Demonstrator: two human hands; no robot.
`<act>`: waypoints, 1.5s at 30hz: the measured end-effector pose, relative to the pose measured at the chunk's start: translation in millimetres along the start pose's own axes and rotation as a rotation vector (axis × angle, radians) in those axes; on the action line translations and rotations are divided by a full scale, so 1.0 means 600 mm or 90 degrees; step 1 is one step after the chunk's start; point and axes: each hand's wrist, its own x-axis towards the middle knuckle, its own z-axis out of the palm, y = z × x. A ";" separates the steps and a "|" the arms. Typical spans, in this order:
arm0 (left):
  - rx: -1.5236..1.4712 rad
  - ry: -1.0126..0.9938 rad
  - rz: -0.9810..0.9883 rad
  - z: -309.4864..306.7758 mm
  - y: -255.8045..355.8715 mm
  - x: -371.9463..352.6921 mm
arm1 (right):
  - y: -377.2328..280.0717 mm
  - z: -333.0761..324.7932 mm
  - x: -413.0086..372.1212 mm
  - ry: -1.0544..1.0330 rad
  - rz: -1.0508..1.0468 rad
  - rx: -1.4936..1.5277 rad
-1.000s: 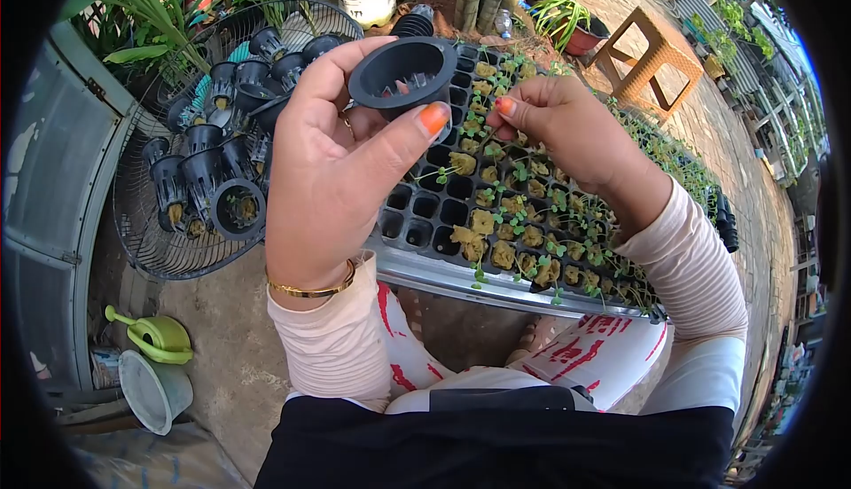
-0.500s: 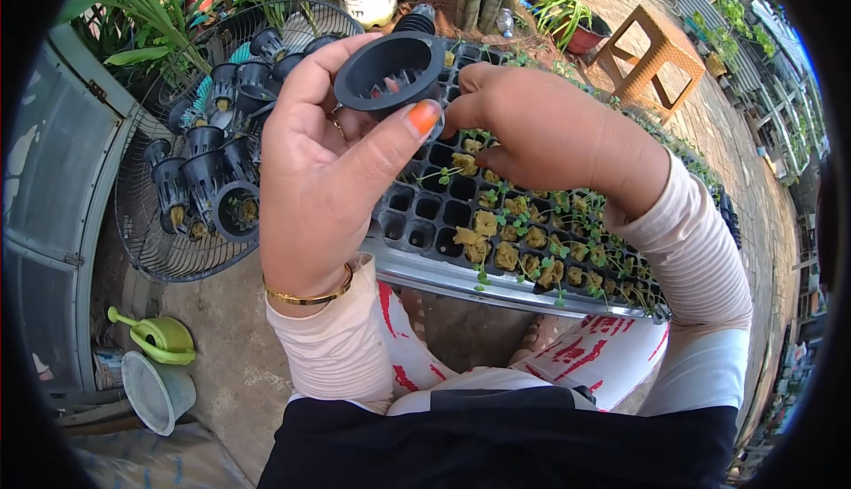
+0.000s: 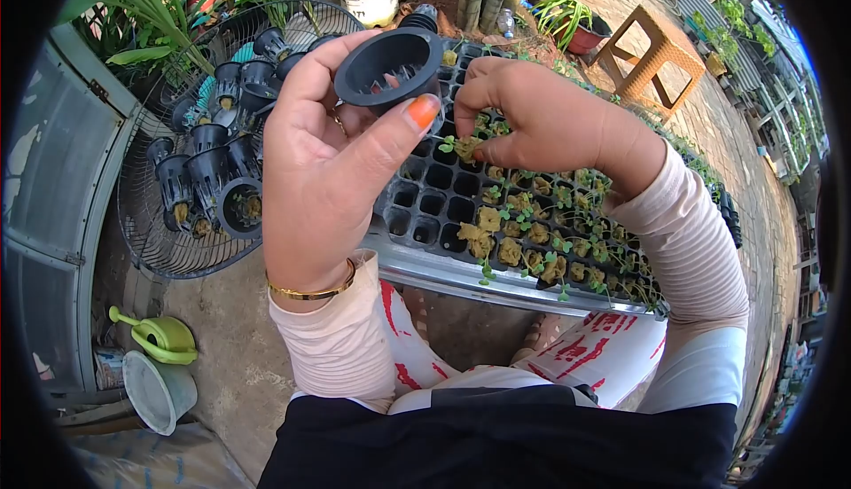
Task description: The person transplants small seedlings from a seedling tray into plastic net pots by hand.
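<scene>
My left hand [image 3: 332,156] holds a black slotted net cup [image 3: 390,68], its open rim tilted toward me. To its right, my right hand [image 3: 523,121] pinches a small brownish plug with a green seedling [image 3: 467,148], close above the black cell tray [image 3: 432,203]. Several cells on the tray's left side hold nothing. Plugs with thin green seedlings [image 3: 536,234] fill many cells toward the right. My right fingertips partly hide the plug.
A wire basket [image 3: 133,214] at the left holds several black net cups [image 3: 175,179]. A green watering can [image 3: 168,338] and a grey bucket [image 3: 160,391] stand on the ground at lower left. An orange stool [image 3: 651,59] stands at upper right.
My right hand has shifted slightly, and the plug with its seedling now shows between its fingertips. The left hand still holds the cup in nearly the same place.
</scene>
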 end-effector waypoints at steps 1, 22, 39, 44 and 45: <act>0.001 -0.002 0.002 0.001 0.002 -0.001 | -0.008 -0.021 -0.002 -0.027 0.060 0.100; -0.572 -0.165 -0.315 0.097 -0.043 -0.031 | -0.087 -0.022 -0.255 0.496 0.228 0.740; -0.609 -0.135 -0.435 0.130 -0.048 -0.049 | -0.070 0.019 -0.287 0.626 0.138 0.564; -0.647 -0.185 -0.412 0.120 -0.056 -0.046 | -0.078 0.011 -0.292 0.519 0.211 0.641; -0.648 -0.184 -0.413 0.122 -0.055 -0.047 | -0.078 0.013 -0.291 0.518 0.212 0.641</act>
